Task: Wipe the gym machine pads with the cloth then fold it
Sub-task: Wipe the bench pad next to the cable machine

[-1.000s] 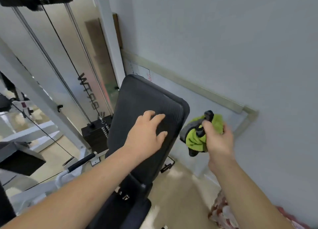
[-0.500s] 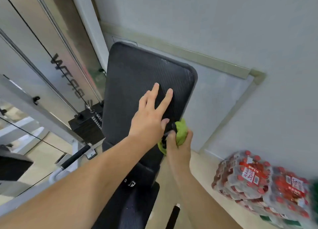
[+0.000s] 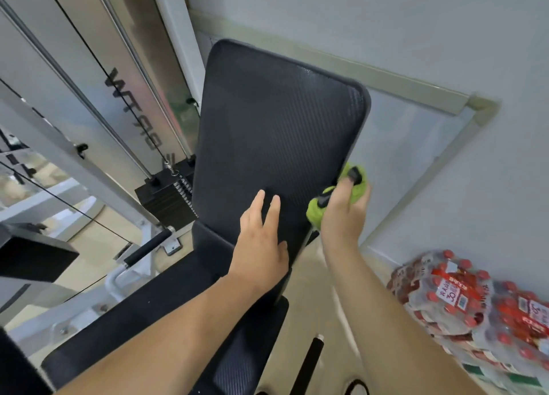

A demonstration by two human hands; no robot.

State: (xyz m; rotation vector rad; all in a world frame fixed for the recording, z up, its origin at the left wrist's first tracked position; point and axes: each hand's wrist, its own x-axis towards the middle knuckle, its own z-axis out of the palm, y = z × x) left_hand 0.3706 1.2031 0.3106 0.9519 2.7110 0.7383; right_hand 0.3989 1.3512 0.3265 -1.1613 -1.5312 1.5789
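A black ribbed back pad (image 3: 276, 127) stands tilted upright in the middle of the view, with a black seat pad (image 3: 166, 329) below it. My left hand (image 3: 261, 243) lies flat on the lower part of the back pad, fingers spread and holding nothing. My right hand (image 3: 344, 216) grips a bunched lime-green cloth (image 3: 316, 215) with dark patches. The cloth presses against the pad's lower right edge, and my fingers hide most of it.
Grey wall and a glass panel with a pale frame (image 3: 457, 145) close in on the right. Shrink-wrapped packs of red-capped bottles (image 3: 475, 308) lie on the floor at the lower right. The weight stack (image 3: 166, 195), cables and white machine frame (image 3: 77, 163) stand left.
My right hand has slid the cloth along the pad's right edge and sits a little further right. My left hand has dropped lower on the pad. The view has shifted slightly.
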